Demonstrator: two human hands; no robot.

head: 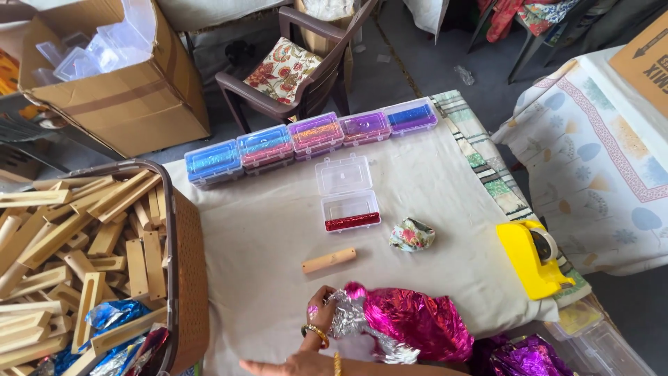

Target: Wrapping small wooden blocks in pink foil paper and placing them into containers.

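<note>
Shiny pink foil, crumpled, silver on the back, lying at the near edge of the worktop. Pinched at its left end by the fingers of one hand with bangles on the wrist; left or right, cannot tell. Another hand flat at the bottom edge, fingers stretched out.

Just beyond, a small wooden block. Past that, an open clear box with red glitter strips inside. Farther back, a row of shut boxes full of blue, pink and purple foil. On the left, a brown basket packed with wooden pieces and foil scraps. On the right, a yellow tape holder.
</note>
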